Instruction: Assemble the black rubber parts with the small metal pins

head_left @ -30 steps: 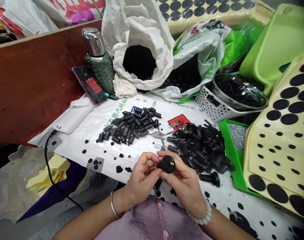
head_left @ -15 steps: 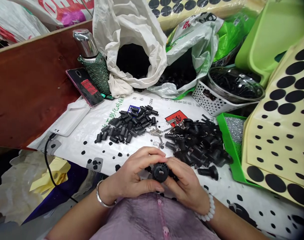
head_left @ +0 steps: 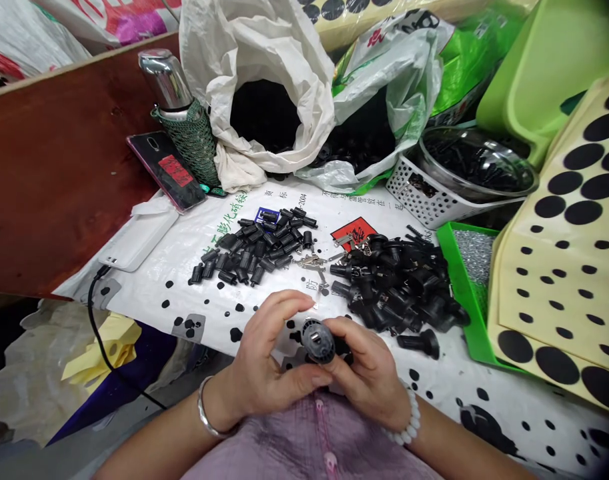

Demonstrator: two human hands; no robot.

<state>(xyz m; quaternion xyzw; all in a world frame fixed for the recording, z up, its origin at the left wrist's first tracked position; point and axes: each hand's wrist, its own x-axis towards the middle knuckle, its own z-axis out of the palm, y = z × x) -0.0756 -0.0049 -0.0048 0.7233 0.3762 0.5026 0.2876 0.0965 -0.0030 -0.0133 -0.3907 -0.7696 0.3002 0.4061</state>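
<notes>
A round black plastic part point(head_left: 318, 341), with a small metal piece in its middle, is between my hands in front of my chest. My right hand point(head_left: 367, 367) grips it from the right with thumb and fingers. My left hand point(head_left: 274, 357) has its thumb at the part's lower edge, while its fingers are raised and spread apart from it. Just beyond lie small black cylinders point(head_left: 257, 250), a few thin metal strips point(head_left: 311, 262) and a heap of flared black parts point(head_left: 399, 283). One flared part point(head_left: 419, 343) lies apart, near my right hand.
Open bags point(head_left: 304, 87) point(head_left: 409, 87) stand at the back. A basket point(head_left: 414, 193) holds a clear bowl point(head_left: 479, 167). Right are a green tray point(head_left: 457, 287) and dotted yellow sheets point(head_left: 559, 280); left, a phone point(head_left: 167, 170), flask point(head_left: 167, 80) and white power bank point(head_left: 139, 240).
My left fingers have lifted off the top of the black part and spread. The part has tilted in my right hand, and the view has shifted slightly.
</notes>
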